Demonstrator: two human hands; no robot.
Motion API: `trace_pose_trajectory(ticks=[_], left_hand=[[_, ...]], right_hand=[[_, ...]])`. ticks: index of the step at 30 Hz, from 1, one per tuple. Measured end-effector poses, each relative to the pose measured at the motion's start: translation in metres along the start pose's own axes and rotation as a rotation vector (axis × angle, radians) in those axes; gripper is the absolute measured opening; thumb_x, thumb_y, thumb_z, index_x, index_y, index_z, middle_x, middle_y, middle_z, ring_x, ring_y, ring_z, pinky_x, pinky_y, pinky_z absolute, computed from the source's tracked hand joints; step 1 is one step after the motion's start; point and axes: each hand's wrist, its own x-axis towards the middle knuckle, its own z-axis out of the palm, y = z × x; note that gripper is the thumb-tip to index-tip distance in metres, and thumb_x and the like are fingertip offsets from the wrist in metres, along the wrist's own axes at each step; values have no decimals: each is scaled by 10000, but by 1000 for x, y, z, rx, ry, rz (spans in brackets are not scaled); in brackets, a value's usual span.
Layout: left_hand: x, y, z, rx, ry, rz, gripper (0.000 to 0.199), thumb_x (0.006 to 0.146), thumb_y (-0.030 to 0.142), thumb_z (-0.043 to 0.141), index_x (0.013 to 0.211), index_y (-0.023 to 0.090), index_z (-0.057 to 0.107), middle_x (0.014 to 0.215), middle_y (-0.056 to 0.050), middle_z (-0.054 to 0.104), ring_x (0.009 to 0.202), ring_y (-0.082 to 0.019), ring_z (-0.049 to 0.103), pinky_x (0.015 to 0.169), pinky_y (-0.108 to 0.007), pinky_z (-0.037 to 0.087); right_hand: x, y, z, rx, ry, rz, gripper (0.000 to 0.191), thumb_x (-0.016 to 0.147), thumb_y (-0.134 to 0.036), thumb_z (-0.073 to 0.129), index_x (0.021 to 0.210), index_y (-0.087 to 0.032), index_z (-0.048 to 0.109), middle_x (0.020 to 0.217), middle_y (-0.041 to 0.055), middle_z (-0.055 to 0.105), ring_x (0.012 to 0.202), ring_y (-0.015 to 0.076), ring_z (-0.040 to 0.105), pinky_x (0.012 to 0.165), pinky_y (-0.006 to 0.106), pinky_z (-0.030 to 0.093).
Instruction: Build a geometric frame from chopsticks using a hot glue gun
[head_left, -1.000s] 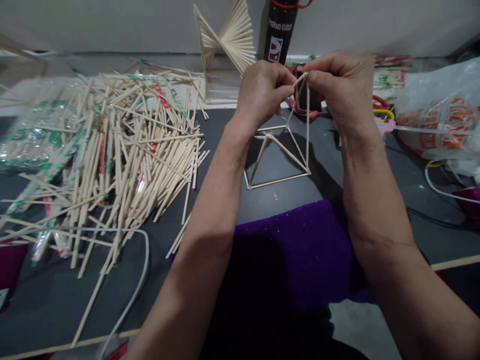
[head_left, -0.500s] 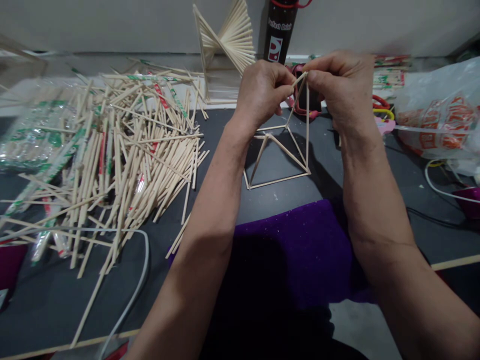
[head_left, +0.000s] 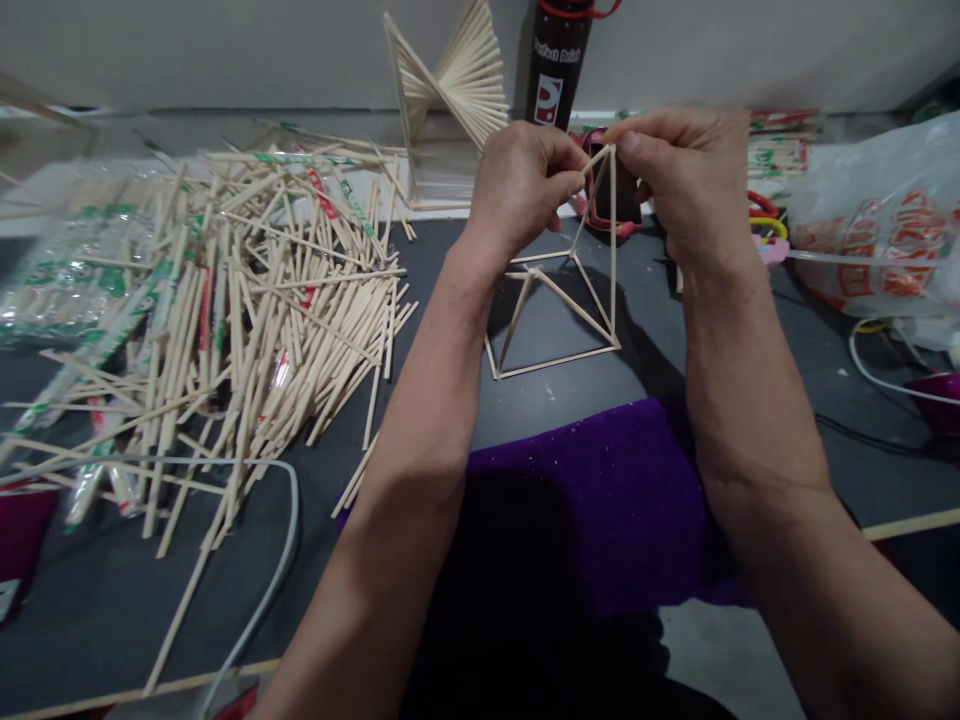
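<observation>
A small open frame of wooden chopsticks (head_left: 614, 250) stands on the grey table, with a square-like base and slanting sticks that meet at raised corners. My left hand (head_left: 529, 185) is closed, its thumb and forefinger pinching the chopstick (head_left: 595, 160) that runs to the tall right-hand corner at the top. At that same corner is my right hand (head_left: 686, 170), thumb and forefinger closed at the joint. Part of the frame's left side is hidden behind my left wrist.
Loose chopsticks (head_left: 255, 300), some in wrappers, are heaped on the left. Behind stand a twisted chopstick model (head_left: 450, 85) and a dark bottle (head_left: 556, 70). A plastic bag (head_left: 885, 220) lies right, a purple cloth (head_left: 585, 500) in front, and a white cable (head_left: 289, 530) front left.
My right thumb has drawn back slightly from the top corner. My left hand and the frame have barely moved.
</observation>
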Motion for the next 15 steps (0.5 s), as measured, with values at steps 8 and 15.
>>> trace_pose_trajectory(ticks=[8, 15], left_hand=[[3, -2, -2, 6, -32, -52, 281, 860, 236, 675, 908, 381, 911, 714, 33, 806, 755, -244, 822, 699, -322, 603], [0, 5, -1, 39, -23, -109, 292, 867, 238, 665, 934, 380, 911, 737, 26, 815, 773, -246, 825, 681, -316, 588]], right_hand=[[-1, -3, 5, -86, 66, -20, 374, 846, 40, 593, 728, -227, 828, 631, -36, 719, 576, 123, 614, 584, 265, 402], [1, 7, 5, -47, 40, -46, 312, 851, 13, 645, 710, -239, 765, 622, -40, 682, 566, 134, 569, 571, 287, 366]])
